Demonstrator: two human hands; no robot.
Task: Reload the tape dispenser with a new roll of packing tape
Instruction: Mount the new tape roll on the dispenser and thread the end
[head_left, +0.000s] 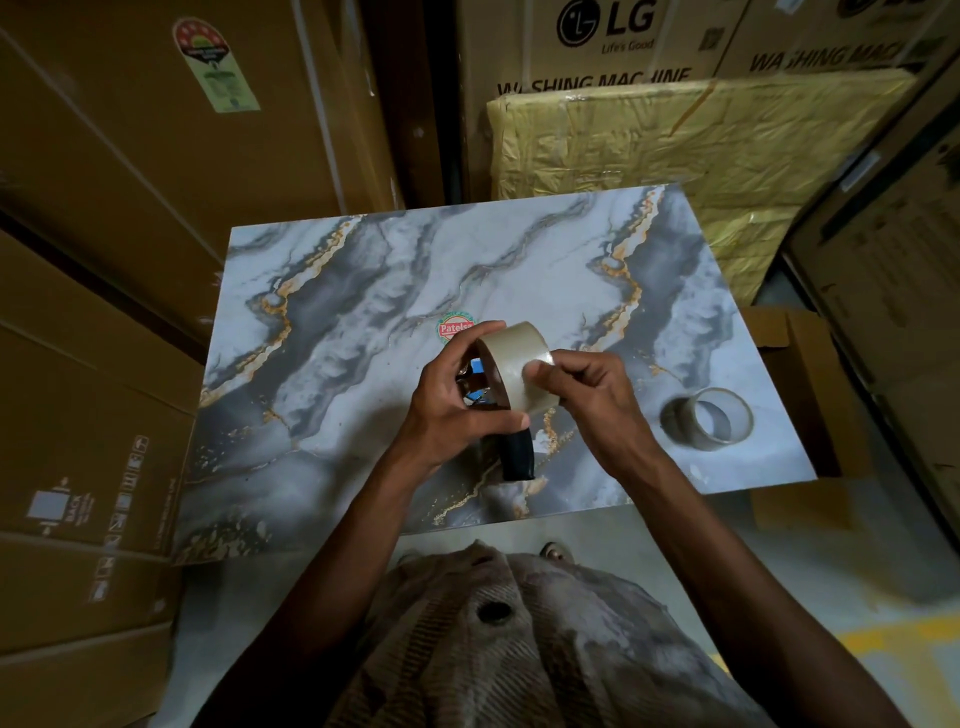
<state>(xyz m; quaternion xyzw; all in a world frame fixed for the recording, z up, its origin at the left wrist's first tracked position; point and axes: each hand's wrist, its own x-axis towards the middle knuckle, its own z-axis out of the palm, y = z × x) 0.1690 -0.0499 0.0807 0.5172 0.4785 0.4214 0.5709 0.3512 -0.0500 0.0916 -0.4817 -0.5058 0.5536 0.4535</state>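
Left hand (457, 402): at centre frame, fingers curled over the top and thumb underneath, clamped on the tape dispenser (511, 447), a tool with a black handle that pointed down toward the lower edge of the frame; most of its body was hidden behind the hand.

Right hand (587, 395): just right of the left hand, thumb and forefinger pinched on the outer face of the new roll of beige packing tape (514, 364). The roll stood on edge between the two hands, seated at the dispenser's head; how fully it was seated could not be told.

Spent tape core (709, 418): a thin, nearly bare ring lying at right of the hands, well apart from them, on the slab.

Marble-patterned slab (363, 312): grey and white with gold veins, serving as work surface beneath both hands; a round red-and-green sticker (453, 325) showed just above the left hand's fingers.

Brown cardboard cartons (130, 208): stacked at left and upper frame. Yellow plastic-wrapped package (701, 156): behind the slab, upper right.

Both forearms reached up from the lower frame, converging at the roll.
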